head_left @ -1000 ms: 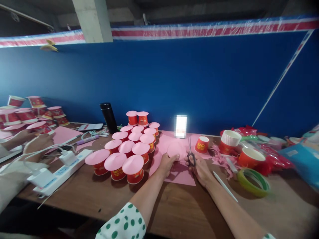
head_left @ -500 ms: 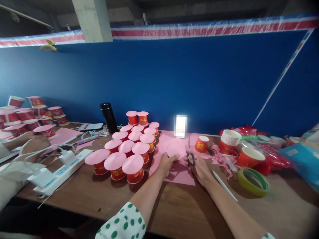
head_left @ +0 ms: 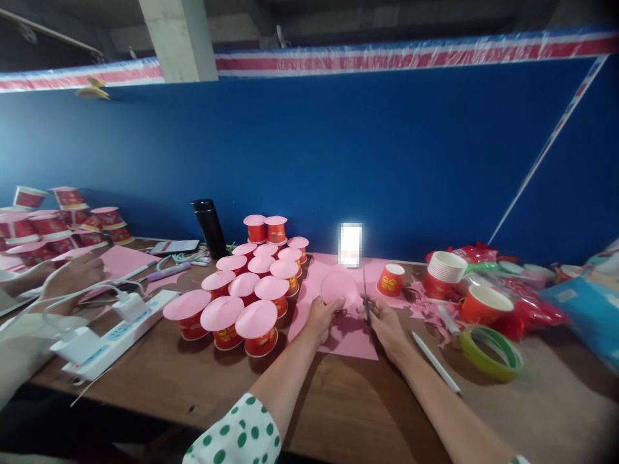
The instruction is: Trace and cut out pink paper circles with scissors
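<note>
Between the thumb and fingers of my left hand (head_left: 325, 318) is a round pink paper disc (head_left: 338, 288), held up over a pink paper sheet (head_left: 309, 274). My right hand (head_left: 385, 324) is closed on a pair of scissors (head_left: 366, 303), blades pointing away from me, just right of the disc. To the left, several upturned red paper cups (head_left: 261, 341) stand in rows, each topped with a pink disc (head_left: 256, 319). One red cup (head_left: 391, 280) without a disc stands beyond my right hand.
Right: stacked cups (head_left: 445, 274), pink scraps (head_left: 430, 308), a white pen (head_left: 436, 363) and a tape roll (head_left: 491, 353). Left: a power strip (head_left: 120, 335), a black flask (head_left: 210, 229) and a co-worker's hands (head_left: 77, 278). A lit screen (head_left: 350, 245) stands at the back.
The scissors in my right hand have turned slightly, and the blades look closer together. The paper disc has shifted a little left. At the left, the co-worker's hands have moved.
</note>
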Tool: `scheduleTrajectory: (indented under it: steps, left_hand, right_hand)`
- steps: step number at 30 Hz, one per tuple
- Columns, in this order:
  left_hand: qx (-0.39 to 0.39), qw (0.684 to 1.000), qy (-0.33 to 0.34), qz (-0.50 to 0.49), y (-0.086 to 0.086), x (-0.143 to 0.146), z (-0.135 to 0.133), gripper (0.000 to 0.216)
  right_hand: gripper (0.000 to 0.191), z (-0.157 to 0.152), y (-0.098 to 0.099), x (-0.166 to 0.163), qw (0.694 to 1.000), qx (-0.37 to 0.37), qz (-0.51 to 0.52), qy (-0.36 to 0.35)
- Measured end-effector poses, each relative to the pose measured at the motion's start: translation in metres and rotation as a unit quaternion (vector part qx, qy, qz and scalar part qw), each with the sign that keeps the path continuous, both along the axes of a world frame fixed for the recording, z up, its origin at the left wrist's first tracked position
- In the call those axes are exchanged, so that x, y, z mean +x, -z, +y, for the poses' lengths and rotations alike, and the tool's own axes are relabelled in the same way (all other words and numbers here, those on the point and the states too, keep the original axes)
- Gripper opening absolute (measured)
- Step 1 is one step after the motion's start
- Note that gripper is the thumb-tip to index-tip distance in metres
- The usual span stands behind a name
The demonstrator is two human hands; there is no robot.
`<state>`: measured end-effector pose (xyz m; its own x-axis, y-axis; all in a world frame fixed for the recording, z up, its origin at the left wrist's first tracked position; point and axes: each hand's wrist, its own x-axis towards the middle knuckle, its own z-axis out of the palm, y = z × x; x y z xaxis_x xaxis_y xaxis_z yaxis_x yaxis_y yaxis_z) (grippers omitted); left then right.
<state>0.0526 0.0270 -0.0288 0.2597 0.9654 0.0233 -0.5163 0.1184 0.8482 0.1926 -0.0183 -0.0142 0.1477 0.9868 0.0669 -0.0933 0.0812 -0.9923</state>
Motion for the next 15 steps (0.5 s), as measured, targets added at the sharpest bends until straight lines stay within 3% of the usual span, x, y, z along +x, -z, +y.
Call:
scheduleTrajectory:
  steps: [7,15]
  left_hand:
    - [-0.025,0.999,-0.033,-0.001,-0.001,0.002,0.0,0.038]
    - [-0.015,0.999,-0.004,-0.028,-0.012,0.002,-0.005,0.043]
  right_hand:
    - [0.05,0.002,0.003,0.001,1.0,0.015,-0.001,0.006]
    - [0.05,0.003,0.006,0.001,1.0,0.025,-0.011,-0.003]
